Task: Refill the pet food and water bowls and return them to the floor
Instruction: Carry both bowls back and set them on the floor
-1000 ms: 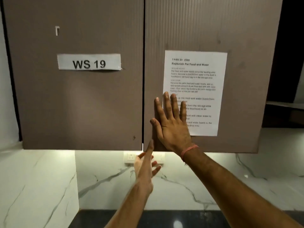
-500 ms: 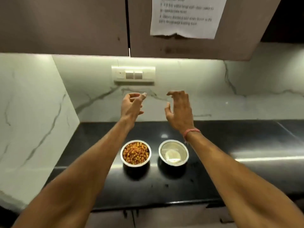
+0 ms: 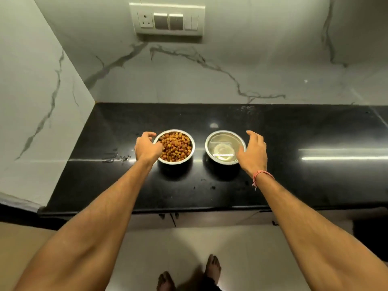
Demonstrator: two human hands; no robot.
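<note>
Two steel bowls stand side by side on the black counter [image 3: 294, 185]. The food bowl [image 3: 176, 146] on the left is full of brown kibble. The water bowl [image 3: 224, 147] on the right holds clear water. My left hand [image 3: 147, 148] curls round the food bowl's left rim, with the thumb over the edge of the kibble. My right hand [image 3: 253, 153] is at the water bowl's right rim, fingers loosely spread and the thumb over the rim. Both bowls sit flat on the counter.
A marble wall rises behind the counter and a marble side panel [image 3: 37, 101] closes it on the left. A switch plate [image 3: 168, 19] is on the back wall. Pale floor [image 3: 241, 259] and my bare feet [image 3: 213, 267] show below the counter's front edge.
The view dropped from the cabinet doors to the counter. Both hands came down from in front of the wall to the outer rims of the two bowls.
</note>
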